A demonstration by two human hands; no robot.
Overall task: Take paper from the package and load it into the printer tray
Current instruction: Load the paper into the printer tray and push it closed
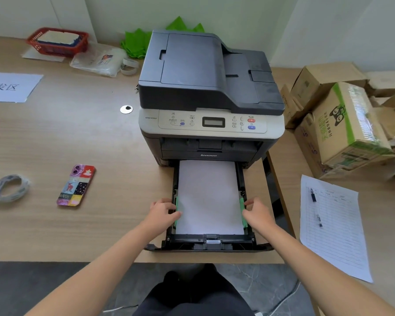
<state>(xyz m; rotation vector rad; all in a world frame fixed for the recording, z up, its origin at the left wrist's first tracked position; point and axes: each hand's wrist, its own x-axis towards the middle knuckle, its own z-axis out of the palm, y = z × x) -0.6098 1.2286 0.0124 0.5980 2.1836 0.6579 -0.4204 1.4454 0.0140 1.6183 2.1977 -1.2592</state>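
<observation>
The paper stack (209,197) lies flat in the printer tray (211,244), which is pulled out toward the near edge of the surface (78,137) below the Lenovo printer (211,92). The left hand (163,214) pinches the left green width guide (176,207), its fingers closed on it; the right hand (257,213) likewise grips the right green guide (242,208). Such paper is probably light but floppy, and the sheets slide and fan easily, so it is best handled by its long edges, squared between the guides. The plastic guides look stiff yet thin; squeezing gently would avoid buckling the stack. No paper package is identifiable here.
</observation>
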